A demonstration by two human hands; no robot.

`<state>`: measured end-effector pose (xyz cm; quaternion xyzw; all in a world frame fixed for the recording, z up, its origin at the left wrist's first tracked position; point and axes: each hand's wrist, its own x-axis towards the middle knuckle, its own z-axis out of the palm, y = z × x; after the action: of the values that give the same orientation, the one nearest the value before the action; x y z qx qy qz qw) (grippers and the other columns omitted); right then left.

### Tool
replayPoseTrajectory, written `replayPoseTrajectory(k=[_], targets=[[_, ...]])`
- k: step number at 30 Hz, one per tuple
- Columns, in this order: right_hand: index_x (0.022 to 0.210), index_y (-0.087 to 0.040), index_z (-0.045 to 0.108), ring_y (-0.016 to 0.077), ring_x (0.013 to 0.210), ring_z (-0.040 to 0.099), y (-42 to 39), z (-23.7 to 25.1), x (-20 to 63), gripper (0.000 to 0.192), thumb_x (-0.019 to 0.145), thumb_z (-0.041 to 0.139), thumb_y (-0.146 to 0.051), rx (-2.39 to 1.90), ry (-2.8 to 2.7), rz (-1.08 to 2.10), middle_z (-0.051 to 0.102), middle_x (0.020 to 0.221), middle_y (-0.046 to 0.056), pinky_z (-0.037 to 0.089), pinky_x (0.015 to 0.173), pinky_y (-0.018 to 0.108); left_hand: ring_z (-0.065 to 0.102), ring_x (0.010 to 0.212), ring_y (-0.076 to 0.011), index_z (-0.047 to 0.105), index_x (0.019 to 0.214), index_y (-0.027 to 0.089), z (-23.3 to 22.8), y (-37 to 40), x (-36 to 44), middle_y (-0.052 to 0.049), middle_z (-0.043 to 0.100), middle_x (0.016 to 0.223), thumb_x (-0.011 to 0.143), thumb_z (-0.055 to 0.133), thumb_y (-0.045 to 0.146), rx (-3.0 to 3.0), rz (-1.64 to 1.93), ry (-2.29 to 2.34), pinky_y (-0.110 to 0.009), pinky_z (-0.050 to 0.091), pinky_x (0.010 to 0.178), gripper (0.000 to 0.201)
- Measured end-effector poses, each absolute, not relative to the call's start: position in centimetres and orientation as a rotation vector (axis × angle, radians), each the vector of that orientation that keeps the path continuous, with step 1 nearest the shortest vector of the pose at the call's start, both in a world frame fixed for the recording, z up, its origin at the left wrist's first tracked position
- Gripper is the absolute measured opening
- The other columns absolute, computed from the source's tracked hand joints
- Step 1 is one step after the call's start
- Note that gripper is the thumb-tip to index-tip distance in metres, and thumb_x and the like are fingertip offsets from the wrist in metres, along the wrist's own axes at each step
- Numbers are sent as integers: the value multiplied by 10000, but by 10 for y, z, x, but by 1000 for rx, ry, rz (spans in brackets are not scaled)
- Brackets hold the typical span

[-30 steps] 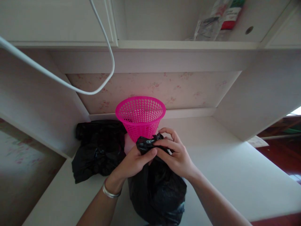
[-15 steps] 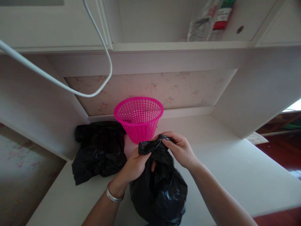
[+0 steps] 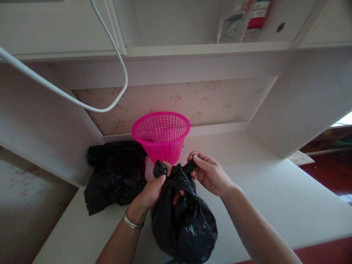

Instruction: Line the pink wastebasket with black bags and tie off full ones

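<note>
A full black garbage bag [image 3: 192,227] bulges on the white surface close to me, its neck gathered and twisted at the top. My left hand [image 3: 152,189] grips one end of the gathered neck between thumb and fingers, with some fingertips showing below against the plastic. My right hand [image 3: 207,170] pinches the other end, pulled out to the right. Just beyond the hands stands a pink perforated plastic basket [image 3: 162,141]. To its left lies another black plastic bag [image 3: 115,179], crumpled. What fills the held bag is hidden.
A white cable [image 3: 79,104] hangs in a loop at upper left. An overhead shelf [image 3: 209,49] holds a clear plastic package [image 3: 232,25] and a red-labelled item [image 3: 257,18]. White panels flank the tabletop [image 3: 264,194], and a reddish floor shows at right.
My hands have drawn apart, stretching the bag's neck into two ends with a twist between them. The right hand now pinches its end farther out. The camera view has shifted slightly.
</note>
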<state>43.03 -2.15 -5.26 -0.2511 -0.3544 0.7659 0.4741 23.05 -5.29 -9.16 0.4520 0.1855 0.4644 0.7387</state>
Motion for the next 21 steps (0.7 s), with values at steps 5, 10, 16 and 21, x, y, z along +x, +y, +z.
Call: replayPoseTrajectory(k=[5, 10, 16, 21], targets=[[902, -174, 691, 63, 528, 631, -20, -45, 428, 333, 769, 874, -417, -670, -838, 1772, 721, 807, 2, 517, 483, 147, 647, 623, -132, 615, 940, 207, -89, -53, 227, -16, 740, 786, 919, 710, 504, 1109, 955, 518, -231, 499, 602, 313], [819, -152, 709, 35, 492, 560, -17, -29, 425, 367, 683, 929, -413, -748, -914, 1615, 690, 703, -18, 465, 456, 124, 603, 761, -145, 618, 909, 188, -73, -52, 232, 11, 654, 812, 881, 775, 401, 1430, 955, 764, -264, 494, 739, 267], [804, -163, 764, 59, 546, 616, -18, -14, 425, 325, 652, 943, -388, -751, -902, 1560, 719, 722, 0, 530, 528, 144, 614, 1118, -239, 577, 1253, 202, -77, -54, 237, -60, 687, 1168, 929, 687, 378, 1619, 830, 940, -386, 448, 1025, 385], [863, -159, 822, 143, 763, 709, -45, -9, 436, 331, 801, 828, -484, -674, -1159, 1639, 746, 912, 70, 619, 713, 243, 651, 934, -240, 702, 1006, 174, -77, -54, 243, -31, 740, 961, 811, 723, 287, 1271, 1079, 1004, -377, 488, 925, 226]])
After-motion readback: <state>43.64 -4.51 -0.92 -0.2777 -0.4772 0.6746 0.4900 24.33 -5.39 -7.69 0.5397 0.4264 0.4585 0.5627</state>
